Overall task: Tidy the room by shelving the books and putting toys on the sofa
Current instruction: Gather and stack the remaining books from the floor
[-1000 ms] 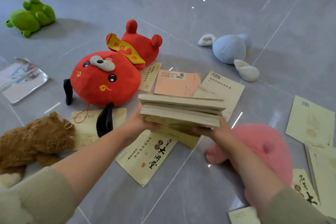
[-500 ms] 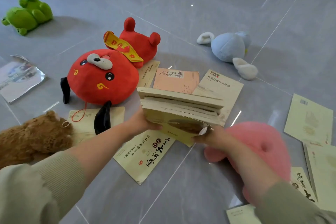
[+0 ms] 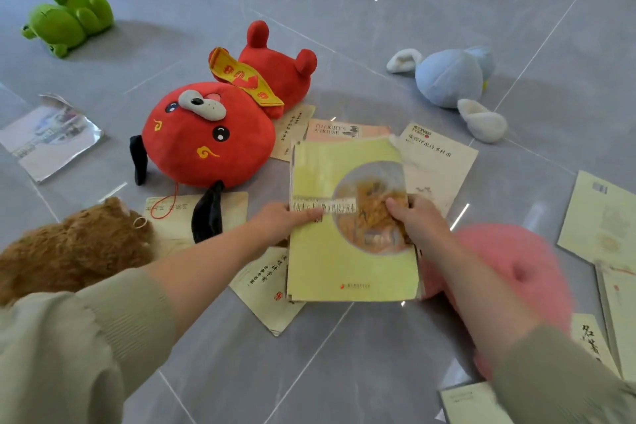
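A stack of books point(image 3: 347, 268) with a yellow-green cover on top faces me above the grey floor. My left hand point(image 3: 285, 220) grips its left edge, thumb on the cover. My right hand point(image 3: 413, 217) grips its right edge, thumb on the round picture. More books lie flat on the floor around it: a pink one point(image 3: 344, 129), a cream one point(image 3: 437, 162) and one under the stack point(image 3: 265, 289). A red plush toy point(image 3: 206, 141) lies to the left, a pink plush point(image 3: 509, 272) under my right arm.
A green frog plush point(image 3: 69, 17) lies far left, a blue plush point(image 3: 451, 77) at the back right, a brown bear point(image 3: 69, 248) near my left sleeve. A glossy magazine point(image 3: 48, 138) lies at the left edge. Further books point(image 3: 605, 220) cover the floor at right.
The stack was held level with its page edges toward me; now it is tilted up so the top cover faces me. Both hands have kept their hold on its sides.
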{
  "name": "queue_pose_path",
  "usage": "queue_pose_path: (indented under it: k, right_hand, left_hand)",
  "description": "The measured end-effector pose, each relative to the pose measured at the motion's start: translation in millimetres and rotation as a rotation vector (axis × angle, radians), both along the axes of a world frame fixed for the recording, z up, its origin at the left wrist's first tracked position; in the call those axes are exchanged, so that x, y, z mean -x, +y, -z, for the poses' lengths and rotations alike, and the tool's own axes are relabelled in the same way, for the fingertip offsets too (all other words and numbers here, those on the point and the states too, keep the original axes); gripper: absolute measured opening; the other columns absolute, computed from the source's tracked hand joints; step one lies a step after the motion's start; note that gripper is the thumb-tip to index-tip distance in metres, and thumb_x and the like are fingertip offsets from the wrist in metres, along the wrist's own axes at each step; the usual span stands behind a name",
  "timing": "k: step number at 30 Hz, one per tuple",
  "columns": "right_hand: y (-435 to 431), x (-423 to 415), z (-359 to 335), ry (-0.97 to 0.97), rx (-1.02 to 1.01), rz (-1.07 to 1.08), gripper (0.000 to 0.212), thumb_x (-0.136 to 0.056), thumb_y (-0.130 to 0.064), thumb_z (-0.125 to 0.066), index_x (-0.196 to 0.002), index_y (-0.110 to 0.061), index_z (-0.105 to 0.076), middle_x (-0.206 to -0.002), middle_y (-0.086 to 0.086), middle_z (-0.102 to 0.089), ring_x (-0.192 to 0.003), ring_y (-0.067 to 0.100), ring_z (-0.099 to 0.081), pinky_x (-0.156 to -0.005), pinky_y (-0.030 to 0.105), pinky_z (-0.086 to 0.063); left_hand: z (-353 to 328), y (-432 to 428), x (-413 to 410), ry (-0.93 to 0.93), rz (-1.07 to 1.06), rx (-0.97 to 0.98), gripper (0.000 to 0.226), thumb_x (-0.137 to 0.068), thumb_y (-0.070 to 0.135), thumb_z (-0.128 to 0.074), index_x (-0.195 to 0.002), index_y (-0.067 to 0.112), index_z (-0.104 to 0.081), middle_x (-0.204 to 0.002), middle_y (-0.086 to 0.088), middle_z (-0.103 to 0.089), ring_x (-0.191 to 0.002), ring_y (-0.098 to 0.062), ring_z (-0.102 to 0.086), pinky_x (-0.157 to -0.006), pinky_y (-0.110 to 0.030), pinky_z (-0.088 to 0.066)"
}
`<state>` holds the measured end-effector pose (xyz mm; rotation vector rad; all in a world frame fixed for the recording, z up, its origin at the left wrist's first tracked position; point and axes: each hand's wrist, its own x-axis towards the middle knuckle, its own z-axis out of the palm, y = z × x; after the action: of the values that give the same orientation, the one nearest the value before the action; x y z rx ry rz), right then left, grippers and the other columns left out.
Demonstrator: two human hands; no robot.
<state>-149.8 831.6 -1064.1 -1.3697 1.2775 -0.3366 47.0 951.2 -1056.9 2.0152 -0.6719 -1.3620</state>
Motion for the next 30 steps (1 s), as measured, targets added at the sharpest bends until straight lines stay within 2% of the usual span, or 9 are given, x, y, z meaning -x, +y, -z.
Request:
queue_pose_path:
  k: [8,11,13,15,18,20,23,27,30]
  right_hand:
    - [40.8,6.4,51.1,0.165,-0.049,-0.162,0.014,-0.091,-0.021,-0.061,-0.104,-0.018,-0.057,-0.103,0.006,-0.065,-0.095,0.023,-0.064,-0.086,0.038,-0.053]
    - [27.1,12.5,58.7,0.143,-0.088,-0.025,0.025,-0.092,-0.015,-0.057,-0.117,-0.012,-0.056,-0.103,0.005,-0.060,-0.093,0.020,-0.059,-0.079,0.032,-0.048]
    - [12.5,16.1,56.1,0.070,-0.178,0.116,0.009,-0.092,-0.011,-0.052,-0.097,-0.016,-0.058,-0.087,0.004,-0.057,-0.080,0.018,-0.054,-0.068,0.030,-0.044]
    - [-4.1,20.9,55.2,0.069,-0.217,0.271,0.017,-0.089,-0.007,-0.050,-0.075,-0.015,-0.052,-0.069,0.003,-0.046,-0.066,0.019,-0.045,-0.059,0.029,-0.037]
    - [-23.0,32.6,53.6,0.178,-0.088,0.591,0.009,-0.080,-0.016,-0.057,-0.077,-0.007,-0.055,-0.065,0.004,-0.046,-0.069,0.024,-0.046,-0.058,0.028,-0.037]
    - [-31.8,39.5,52.7,0.116,-0.121,0.728,0.025,-0.065,-0.029,-0.059,-0.082,-0.012,-0.053,-0.073,0.006,-0.048,-0.065,0.022,-0.044,-0.056,0.028,-0.035]
    - [-40.7,39.0,51.2,-0.035,-0.328,0.748,0.016,-0.080,-0.026,-0.060,-0.086,-0.015,-0.049,-0.070,0.006,-0.040,-0.055,0.017,-0.031,-0.053,0.025,-0.025]
    - [-48.1,35.3,53.2,-0.095,-0.438,0.734,0.006,-0.087,-0.020,-0.055,-0.090,-0.016,-0.053,-0.092,0.006,-0.059,-0.068,0.018,-0.051,-0.061,0.027,-0.037]
    - [-56.7,35.6,54.8,-0.069,-0.492,0.747,0.004,-0.090,-0.018,-0.051,-0.087,-0.015,-0.050,-0.079,0.002,-0.056,-0.063,0.015,-0.050,-0.078,0.033,-0.036]
  left_hand:
    - [36.0,41.1,-6.3,0.049,0.130,-0.270,0.038,-0.084,0.037,-0.069,-0.112,0.013,-0.059,-0.091,0.000,-0.070,-0.079,-0.015,-0.068,-0.068,-0.027,-0.057]
    - [27.5,30.7,-11.8,-0.389,0.528,-0.444,0.056,-0.084,0.038,-0.068,-0.126,0.013,-0.041,-0.102,-0.007,-0.064,-0.088,-0.022,-0.064,-0.069,-0.028,-0.050]
    - [24.7,18.0,-14.4,-0.721,0.606,-0.382,0.069,-0.080,0.045,-0.070,-0.133,0.014,-0.038,-0.124,-0.007,-0.057,-0.109,-0.025,-0.058,-0.082,-0.033,-0.046]
    - [26.6,4.2,-9.7,-0.865,0.568,-0.247,0.081,-0.076,0.050,-0.071,-0.138,0.017,-0.031,-0.135,-0.005,-0.046,-0.122,-0.025,-0.048,-0.091,-0.038,-0.045]
    - [35.3,-15.2,10.9,-1.050,0.743,-0.104,0.096,-0.074,0.057,-0.069,-0.147,0.023,-0.016,-0.149,-0.005,-0.028,-0.136,-0.026,-0.028,-0.105,-0.041,-0.037]
    - [42.9,-26.4,23.9,-1.045,0.877,-0.120,0.105,-0.074,0.060,-0.068,-0.150,0.027,-0.004,-0.156,-0.007,-0.010,-0.143,-0.030,-0.013,-0.109,-0.046,-0.032]
    - [51.4,-40.7,33.2,-0.972,0.955,-0.211,0.114,-0.073,0.054,-0.070,-0.149,0.034,0.013,-0.158,-0.007,0.011,-0.145,-0.036,0.001,-0.098,-0.047,-0.044]
    - [51.7,-47.3,39.4,-0.953,0.990,-0.270,0.110,-0.076,0.050,-0.070,-0.148,0.036,0.012,-0.158,-0.009,0.014,-0.144,-0.041,0.005,-0.093,-0.046,-0.046]
    - [52.6,-48.2,39.2,-0.938,0.984,-0.280,0.109,-0.077,0.049,-0.069,-0.148,0.037,0.012,-0.158,-0.008,0.016,-0.144,-0.041,0.008,-0.092,-0.046,-0.047]
